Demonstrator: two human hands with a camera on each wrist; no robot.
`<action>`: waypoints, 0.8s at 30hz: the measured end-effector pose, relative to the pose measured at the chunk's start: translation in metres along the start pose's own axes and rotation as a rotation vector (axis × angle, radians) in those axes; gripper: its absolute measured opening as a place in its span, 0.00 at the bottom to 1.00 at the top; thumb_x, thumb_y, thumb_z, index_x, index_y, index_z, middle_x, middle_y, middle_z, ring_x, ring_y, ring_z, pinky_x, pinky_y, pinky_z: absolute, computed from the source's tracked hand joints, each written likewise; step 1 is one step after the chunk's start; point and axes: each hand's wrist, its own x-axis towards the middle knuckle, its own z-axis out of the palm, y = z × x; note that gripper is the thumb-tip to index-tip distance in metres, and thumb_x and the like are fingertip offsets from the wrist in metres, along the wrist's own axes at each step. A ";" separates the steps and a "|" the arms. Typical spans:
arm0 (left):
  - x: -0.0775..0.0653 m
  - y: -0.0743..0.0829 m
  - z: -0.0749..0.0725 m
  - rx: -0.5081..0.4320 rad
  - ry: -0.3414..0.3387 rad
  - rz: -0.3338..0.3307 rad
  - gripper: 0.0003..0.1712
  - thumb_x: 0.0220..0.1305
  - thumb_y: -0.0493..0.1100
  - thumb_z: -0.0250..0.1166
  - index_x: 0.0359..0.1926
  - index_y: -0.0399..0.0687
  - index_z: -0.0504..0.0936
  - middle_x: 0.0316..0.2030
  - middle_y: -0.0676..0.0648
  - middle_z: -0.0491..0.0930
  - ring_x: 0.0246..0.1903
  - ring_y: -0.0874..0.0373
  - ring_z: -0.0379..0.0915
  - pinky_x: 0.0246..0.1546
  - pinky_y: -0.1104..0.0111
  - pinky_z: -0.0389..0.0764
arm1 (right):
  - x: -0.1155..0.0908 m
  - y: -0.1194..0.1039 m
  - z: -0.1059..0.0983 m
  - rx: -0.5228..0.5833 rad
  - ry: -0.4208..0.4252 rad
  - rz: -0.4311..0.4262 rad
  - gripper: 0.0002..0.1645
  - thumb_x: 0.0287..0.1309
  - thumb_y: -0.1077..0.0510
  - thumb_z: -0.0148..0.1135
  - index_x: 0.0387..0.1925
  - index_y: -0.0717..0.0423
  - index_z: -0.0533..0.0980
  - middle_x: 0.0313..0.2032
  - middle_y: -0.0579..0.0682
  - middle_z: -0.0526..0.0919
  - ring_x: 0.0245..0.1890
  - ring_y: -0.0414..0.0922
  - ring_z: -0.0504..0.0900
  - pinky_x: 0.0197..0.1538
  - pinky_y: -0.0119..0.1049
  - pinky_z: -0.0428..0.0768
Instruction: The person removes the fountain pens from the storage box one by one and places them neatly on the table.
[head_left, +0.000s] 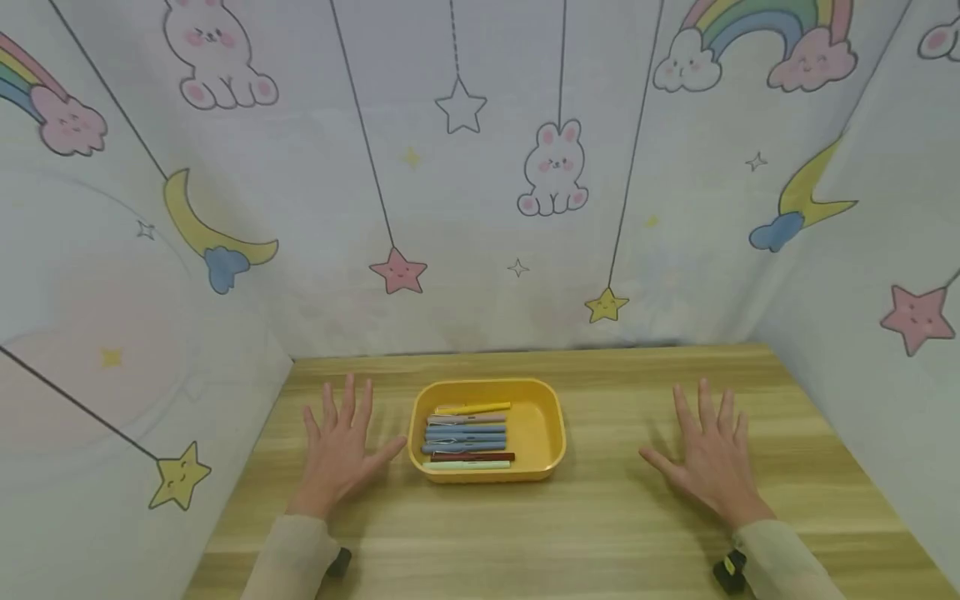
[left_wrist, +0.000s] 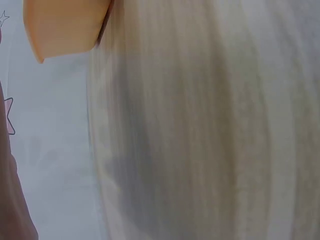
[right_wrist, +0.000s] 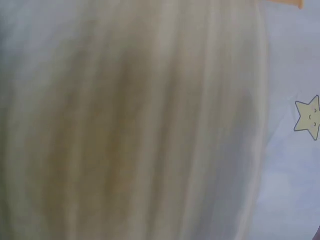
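Sleeves nearest; only head view shows 7 pens in tray.

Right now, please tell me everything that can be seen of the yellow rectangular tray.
The yellow rectangular tray looks like smooth plastic, open-topped, with rounded corners and raised walls. It stands upright on the light wood-grain table, long sides running left to right. Slim coloured pens lie in it, leaving bare floor at its right end. The bare left grip is close beside it; thumb contact cannot be told.
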 end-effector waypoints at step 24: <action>0.011 0.008 -0.011 -0.251 -0.097 -0.002 0.61 0.69 0.71 0.62 0.86 0.55 0.38 0.85 0.41 0.28 0.81 0.32 0.18 0.75 0.28 0.33 | 0.029 -0.026 -0.020 0.432 -0.138 0.011 0.60 0.65 0.43 0.70 0.85 0.50 0.45 0.83 0.67 0.39 0.80 0.73 0.38 0.69 0.84 0.46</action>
